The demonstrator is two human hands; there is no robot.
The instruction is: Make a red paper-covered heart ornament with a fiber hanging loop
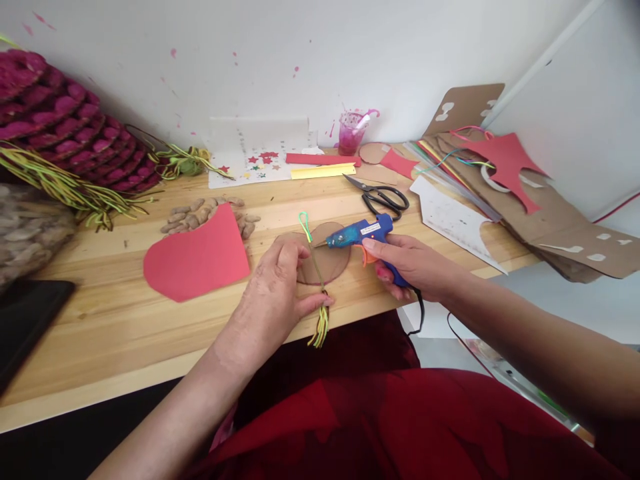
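At 6 o'clock on the tabletop (pixel 115 320), left hand (pixel 273 293) closed, pinching the looped cord (pixel 313 250) flat across the cardboard disc (pixel 333 260), right hand (pixel 410 267) wrapped around the glue gun (pixel 357 233), nozzle at the cord's 3 o'clock: cord positioned, glue bead not discernible.

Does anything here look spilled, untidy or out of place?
Yes. Pink splashes dot the white wall, some beside the pink-stained cup. At the right, the cardboard stack hangs over the table edge. Right hand grips the glue gun, left hand the cord, normally.
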